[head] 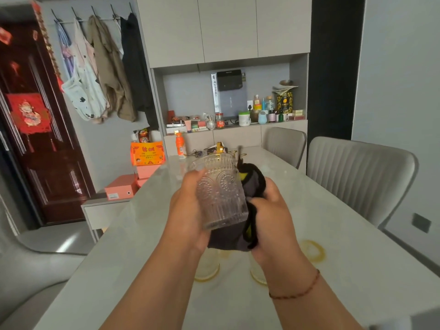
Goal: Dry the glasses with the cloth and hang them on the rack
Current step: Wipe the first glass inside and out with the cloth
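- Two more glasses (206, 267) are seen standing on the table (357, 270) close to the viewer, partly hidden beneath the wrists; one (258, 273) lies under the right forearm.
- A yellowish ring (313, 251) is seen on the tabletop to the right of them, apart from both.
- A patterned clear glass (220, 191) is held above the table, its long axis tilted, the base toward the viewer and the open mouth pointing up and away.
- The left hand (184, 210) is closed around the glass's left side, fingers curled onto the wall.
- The right hand (271, 215) is clenched on a dark cloth (252, 184), which is pressed to the glass's right side and hangs under its base.
- Open tabletop is left on both sides of the hands; the right edge is flanked by two grey chairs (357, 177).
- At the far end an orange bottle (180, 145) and a gold-coloured rack (222, 148), largely hidden behind the glass, can be made out.
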Demonstrator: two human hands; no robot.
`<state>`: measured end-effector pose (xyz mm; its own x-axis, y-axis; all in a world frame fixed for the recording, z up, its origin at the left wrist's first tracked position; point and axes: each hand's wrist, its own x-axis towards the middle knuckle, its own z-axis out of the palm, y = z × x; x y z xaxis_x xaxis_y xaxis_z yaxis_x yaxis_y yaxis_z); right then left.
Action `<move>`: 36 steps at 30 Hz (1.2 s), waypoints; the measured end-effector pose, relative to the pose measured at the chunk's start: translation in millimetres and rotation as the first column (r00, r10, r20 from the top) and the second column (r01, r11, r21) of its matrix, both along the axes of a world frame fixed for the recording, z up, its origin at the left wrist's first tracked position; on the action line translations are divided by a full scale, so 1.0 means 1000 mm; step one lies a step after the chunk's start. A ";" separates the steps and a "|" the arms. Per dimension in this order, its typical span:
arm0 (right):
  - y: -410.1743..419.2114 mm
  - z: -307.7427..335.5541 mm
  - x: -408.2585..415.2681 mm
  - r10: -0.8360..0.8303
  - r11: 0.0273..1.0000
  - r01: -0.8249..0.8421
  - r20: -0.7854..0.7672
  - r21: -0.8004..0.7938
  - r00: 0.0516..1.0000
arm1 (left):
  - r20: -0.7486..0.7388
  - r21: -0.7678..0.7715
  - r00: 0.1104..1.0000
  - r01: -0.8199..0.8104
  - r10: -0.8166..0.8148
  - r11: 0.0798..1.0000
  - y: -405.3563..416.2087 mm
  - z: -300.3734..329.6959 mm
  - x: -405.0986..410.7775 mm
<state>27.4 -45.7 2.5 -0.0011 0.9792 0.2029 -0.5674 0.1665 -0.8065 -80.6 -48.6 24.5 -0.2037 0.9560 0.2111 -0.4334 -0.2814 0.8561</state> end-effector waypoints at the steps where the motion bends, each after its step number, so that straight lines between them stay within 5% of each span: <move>1: -0.004 0.001 0.003 0.036 0.999 -0.036 -0.023 0.014 0.999 | 0.013 -0.012 1.000 -0.003 0.003 1.000 0.000 -0.001 -0.002; 5: -0.012 0.001 0.003 0.240 0.970 -0.229 -0.178 0.082 0.954 | -0.013 -0.003 0.999 -0.040 0.040 0.999 0.001 -0.007 -0.005; 7: -0.012 0.002 -0.003 0.031 0.990 -0.039 0.055 0.139 0.998 | -0.043 0.000 0.998 -0.048 0.048 0.999 -0.002 -0.010 -0.001; 10: -0.009 0.009 -0.007 -0.297 0.926 0.181 0.341 0.333 0.892 | -0.055 0.042 0.996 -0.071 0.073 0.997 -0.007 -0.012 0.004; 15: -0.007 0.001 -0.003 0.114 0.964 -0.162 0.224 0.211 0.968 | -0.031 0.111 0.996 -0.080 0.084 0.991 -0.014 -0.003 0.002; 20: -0.022 -0.010 -0.012 -0.179 0.871 -0.085 0.475 0.483 0.862 | -0.215 0.052 0.962 -0.160 0.167 0.986 -0.008 -0.007 -0.008; 23: -0.021 -0.010 -0.014 -0.264 0.836 -0.030 0.449 0.548 0.854 | -0.302 0.078 0.945 -0.105 0.124 0.991 -0.011 -0.012 -0.009; 26: -0.014 -0.004 -0.013 -0.284 0.816 -0.019 0.429 0.578 0.858 | -0.182 0.111 0.983 0.019 0.001 0.994 -0.011 -0.012 -0.009; 31: 0.001 0.008 -0.003 0.226 0.933 -0.246 0.106 0.262 0.968 | -0.128 0.042 0.983 0.138 -0.131 0.990 -0.010 -0.012 -0.004; 33: 0.002 0.007 -0.001 0.199 0.944 -0.219 0.103 0.248 0.975 | -0.143 -0.010 0.976 0.165 -0.164 0.986 -0.010 -0.011 -0.005; 36: 0.004 -0.003 -0.004 -0.027 0.952 -0.033 0.189 0.303 0.982 | -0.288 -0.020 0.955 -0.082 0.072 0.996 -0.004 -0.013 -0.001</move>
<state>23.8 -41.3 -0.4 -0.0713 0.8710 0.4861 -0.4104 0.4185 -0.8102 -81.3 -52.8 11.3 -0.2123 0.9469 0.2413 -0.1462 -0.2749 0.9503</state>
